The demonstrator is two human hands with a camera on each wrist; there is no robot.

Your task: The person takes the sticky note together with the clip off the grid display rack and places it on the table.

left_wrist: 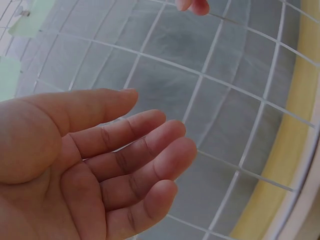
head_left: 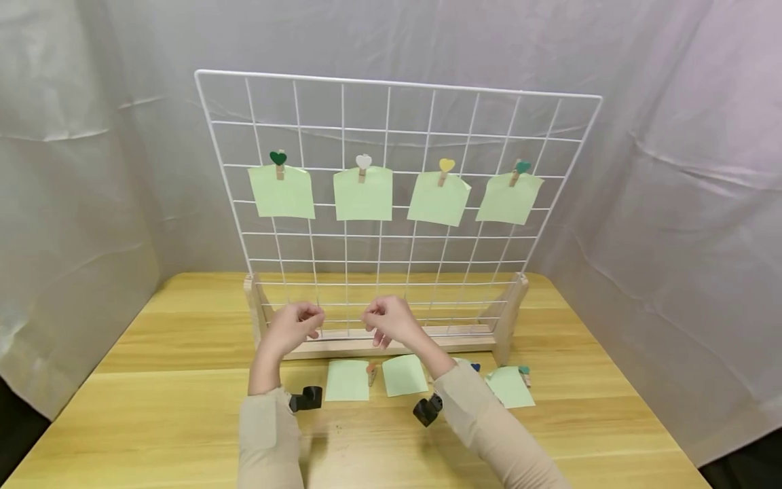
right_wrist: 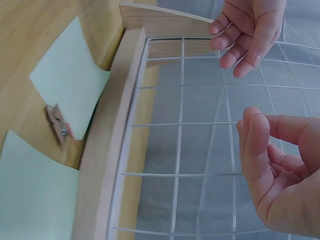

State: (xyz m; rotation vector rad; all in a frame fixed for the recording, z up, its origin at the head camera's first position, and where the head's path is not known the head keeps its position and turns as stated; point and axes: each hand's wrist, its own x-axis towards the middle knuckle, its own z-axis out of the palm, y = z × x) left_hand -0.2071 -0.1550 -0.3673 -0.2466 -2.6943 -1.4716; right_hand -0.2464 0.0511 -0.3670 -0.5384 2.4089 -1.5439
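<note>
your left hand (head_left: 286, 331), right hand (head_left: 395, 320) loose, holding nothing. green paper (head_left: 346, 381) at lower middle, clip (head_left: 372, 375) by its right edge. probably best: squeeze clip wide, line paper straight on wire grid (head_left: 397, 83).

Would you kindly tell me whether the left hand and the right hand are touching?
Apart: the right wrist view plainly shows the left hand and the right hand with a gap between them, the grid visible through it.
</note>
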